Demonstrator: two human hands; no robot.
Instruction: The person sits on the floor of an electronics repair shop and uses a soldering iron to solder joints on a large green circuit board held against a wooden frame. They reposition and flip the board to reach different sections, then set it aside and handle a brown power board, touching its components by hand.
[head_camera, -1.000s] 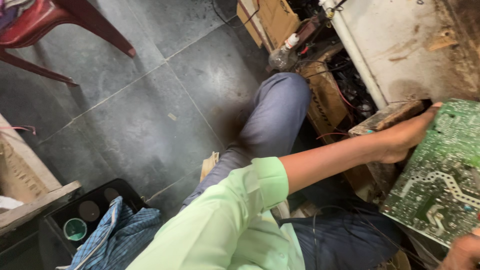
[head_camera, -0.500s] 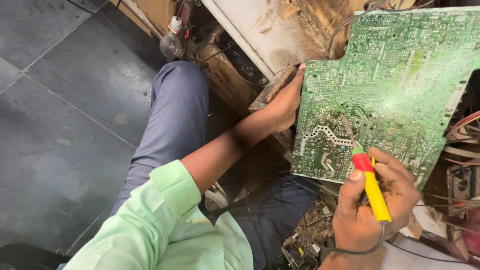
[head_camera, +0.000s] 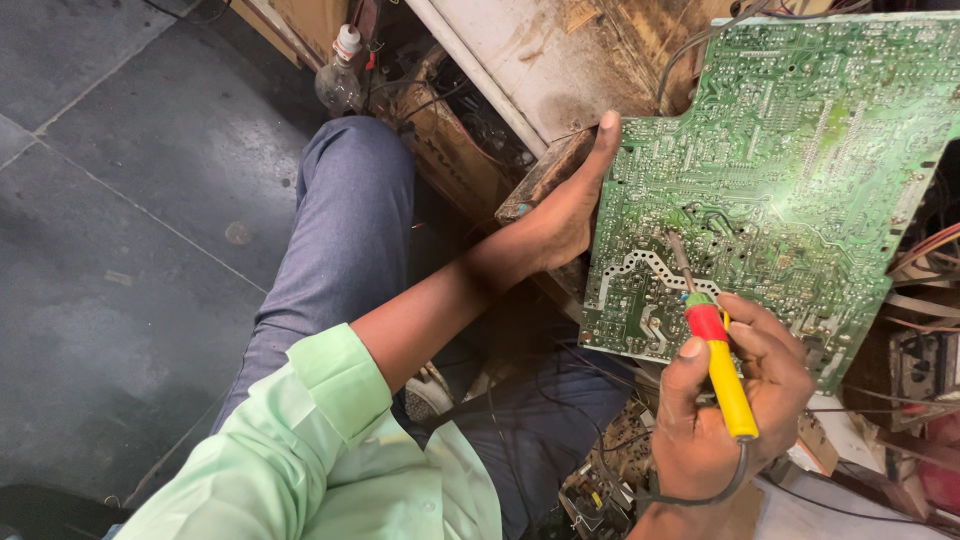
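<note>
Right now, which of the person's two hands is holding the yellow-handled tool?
The right hand: it grips the soldering iron, tip against the green circuit board. The left hand only steadies the board's edge.

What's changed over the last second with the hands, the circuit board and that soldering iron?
The right hand has come into view gripping the yellow soldering iron, its tip now against the green circuit board, where half a second ago it only neared the edge. The left hand has kept hold of the board's left edge throughout.
</note>
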